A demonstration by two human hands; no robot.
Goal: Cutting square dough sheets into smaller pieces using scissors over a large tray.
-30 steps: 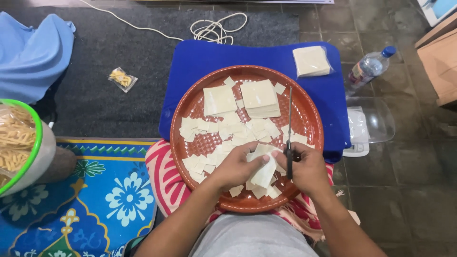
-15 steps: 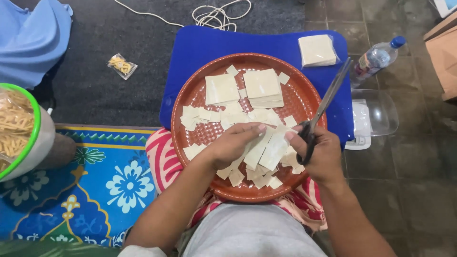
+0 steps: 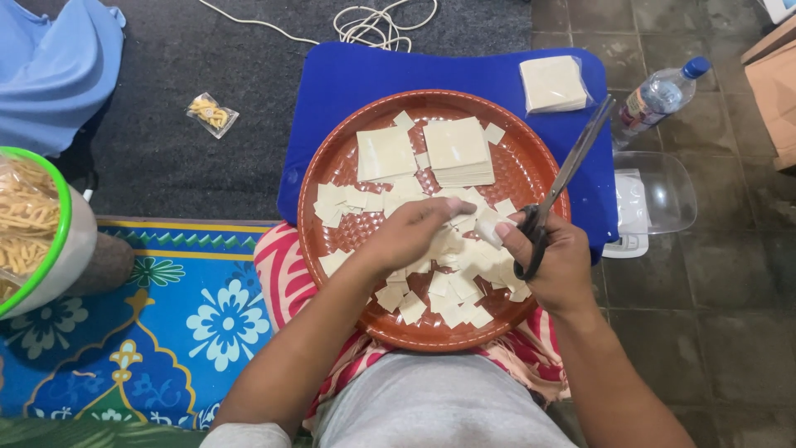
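Observation:
A round brown tray (image 3: pixel 522 170) rests on my lap, covered with several small pale dough squares (image 3: pixel 452 286). Two stacks of larger dough sheets (image 3: pixel 456 149) lie at its far side. My left hand (image 3: pixel 414 232) reaches over the cut pieces, its fingers pinching pieces near the tray's middle. My right hand (image 3: pixel 551 257) holds black-handled scissors (image 3: pixel 568 170), blades together and pointing up to the right, and also pinches a small rolled piece of dough (image 3: pixel 489 232) between thumb and finger.
A blue tray (image 3: pixel 356 83) lies under the brown one, with a wrapped stack of sheets (image 3: pixel 553 83) on its far right corner. A water bottle (image 3: pixel 659 91) and clear scale (image 3: pixel 655 199) lie at right. A green-rimmed bowl of fried strips (image 3: pixel 33 224) stands at left.
The scissors have swung from lying over the tray to pointing up and right. My left hand has lifted from the pile towards my right hand, which now pinches a small piece.

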